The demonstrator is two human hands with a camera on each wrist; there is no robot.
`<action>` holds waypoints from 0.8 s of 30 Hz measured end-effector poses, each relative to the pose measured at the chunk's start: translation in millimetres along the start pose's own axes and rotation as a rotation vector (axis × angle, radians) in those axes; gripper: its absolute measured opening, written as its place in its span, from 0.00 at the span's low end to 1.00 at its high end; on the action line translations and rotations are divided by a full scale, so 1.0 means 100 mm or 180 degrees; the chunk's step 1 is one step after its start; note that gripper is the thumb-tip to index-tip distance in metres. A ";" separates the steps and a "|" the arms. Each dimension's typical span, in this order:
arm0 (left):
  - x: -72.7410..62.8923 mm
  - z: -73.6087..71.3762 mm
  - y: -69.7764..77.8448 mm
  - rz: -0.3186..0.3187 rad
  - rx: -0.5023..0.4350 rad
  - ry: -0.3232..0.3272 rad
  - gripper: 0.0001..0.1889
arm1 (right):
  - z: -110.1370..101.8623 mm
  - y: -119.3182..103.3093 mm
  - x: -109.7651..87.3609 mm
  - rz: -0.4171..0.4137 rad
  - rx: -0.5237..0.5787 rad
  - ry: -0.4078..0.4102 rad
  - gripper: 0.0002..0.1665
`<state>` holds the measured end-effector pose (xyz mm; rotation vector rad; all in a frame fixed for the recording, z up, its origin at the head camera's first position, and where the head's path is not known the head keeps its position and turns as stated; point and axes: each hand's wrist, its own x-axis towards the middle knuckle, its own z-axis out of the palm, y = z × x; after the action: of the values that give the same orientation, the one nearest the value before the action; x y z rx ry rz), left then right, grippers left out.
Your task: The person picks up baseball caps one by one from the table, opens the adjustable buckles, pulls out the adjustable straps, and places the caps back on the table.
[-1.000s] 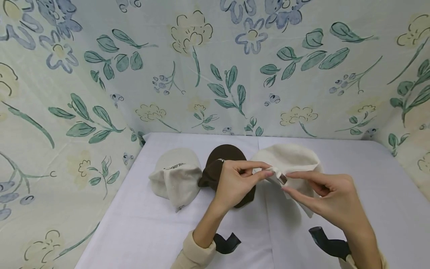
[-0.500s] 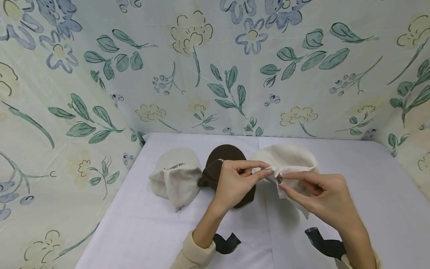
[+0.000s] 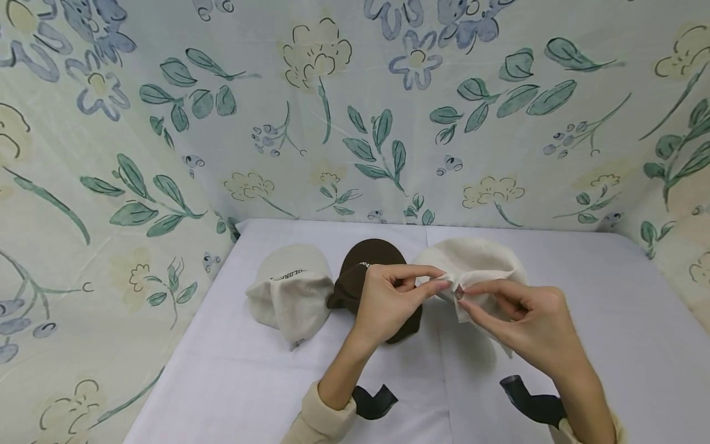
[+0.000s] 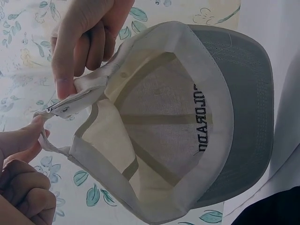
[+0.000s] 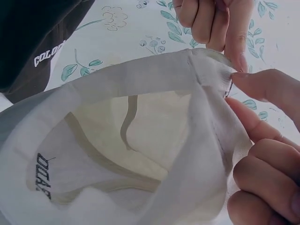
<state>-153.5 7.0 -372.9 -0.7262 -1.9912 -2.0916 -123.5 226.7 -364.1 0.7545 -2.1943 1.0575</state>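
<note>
White cap (image 3: 477,256), 1 of 3 caps, sits just beyond both hands; left hand (image 3: 385,302) and right hand (image 3: 535,320) each pinch its back strap (image 4: 84,96). Other 2: brown cap (image 3: 376,254) partly behind left hand, beige cap (image 3: 296,268) farther left.

Off-white cap (image 4: 164,101): inside showing, greyish brim (image 4: 248,117), dark lettering (image 4: 202,119), rear strap (image 5: 213,75) pinched.

Off-white cap (image 3: 477,254), floral-patterned cloth (image 3: 355,117)

Table (image 3: 621,277) free right of the white cap (image 3: 477,253); beige cap (image 3: 291,283) and brown cap (image 3: 374,251) bar the left
</note>
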 end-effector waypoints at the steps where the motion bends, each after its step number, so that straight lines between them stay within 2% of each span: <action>1: 0.00 0.00 0.00 0.0005 -0.0005 0.0004 0.08 | -0.01 -0.01 0.00 0.0035 -0.0007 -0.0022 0.26; 6: 0.01 0.00 -0.01 0.0060 -0.0021 0.0036 0.07 | -0.02 -0.03 0.00 0.0256 -0.0056 -0.0091 0.23; 13: 0.01 0.00 0.00 0.0074 -0.0007 0.0183 0.07 | 0.04 0.00 0.00 0.0146 0.0104 0.0088 0.29; 19: 0.00 0.00 0.00 0.0009 0.0053 0.0261 0.06 | 0.06 -0.01 0.00 0.0188 0.0055 0.0076 0.27; 24: 0.01 0.00 0.00 -0.0009 0.0042 0.0279 0.07 | 0.07 0.00 0.01 0.0118 0.0082 0.0104 0.27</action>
<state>-154.3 7.1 -372.2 -0.6188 -1.9591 -2.0721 -125.9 220.7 -366.6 0.7054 -2.1785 1.1106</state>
